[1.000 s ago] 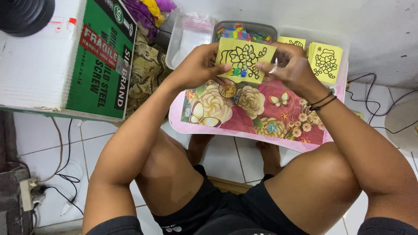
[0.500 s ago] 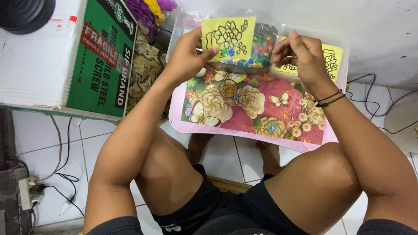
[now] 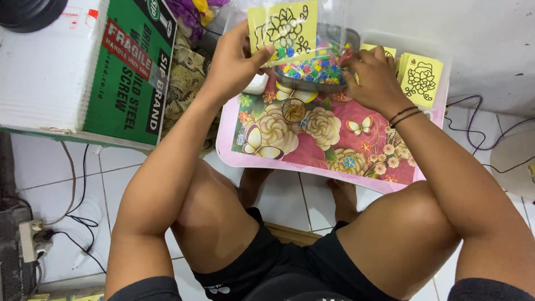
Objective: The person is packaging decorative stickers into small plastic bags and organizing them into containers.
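My left hand [image 3: 237,61] holds up a yellow card with a black line drawing [image 3: 283,27], wrapped in a clear plastic sleeve, above the far edge of a small pink floral table [image 3: 312,139]. My right hand [image 3: 374,77] reaches into a grey container full of small colourful pieces [image 3: 317,62] at the back of the table. A stack of yellow drawing cards [image 3: 421,78] lies just right of that hand. A small round brownish object [image 3: 293,109] sits on the table's middle.
A green and white cardboard box [image 3: 122,67] stands on the left, beside patterned fabric [image 3: 186,72]. Black cables [image 3: 485,145] run over the white tiled floor at right. A power strip [image 3: 30,239] lies at lower left. My knees sit under the table's near edge.
My left hand has lifted the sleeved yellow card up and away from the table. My right hand let go of it and moved to the container of colourful pieces.
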